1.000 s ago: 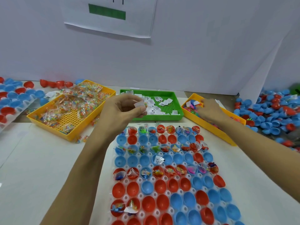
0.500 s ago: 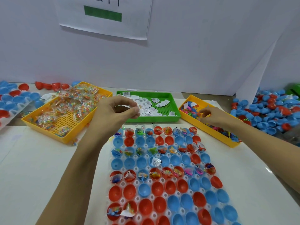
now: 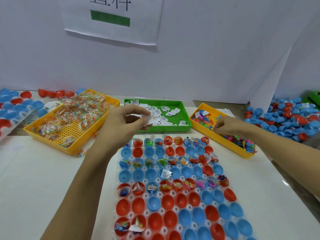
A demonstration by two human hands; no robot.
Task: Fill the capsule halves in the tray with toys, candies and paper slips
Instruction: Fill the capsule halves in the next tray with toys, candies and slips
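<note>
Above and beyond the hands, a white wall sheet (image 3: 112, 19) bears cropped black characters, seemingly "直科", over a green bar.

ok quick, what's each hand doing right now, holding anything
Left hand: fingers pinch white paper slips in front of the green tray.
Right hand: fingers curled in the toy tray; whether it holds anything cannot be told.

both hands (image 3: 128, 118) (image 3: 226, 126) forward, fingers curled, pinching
</note>
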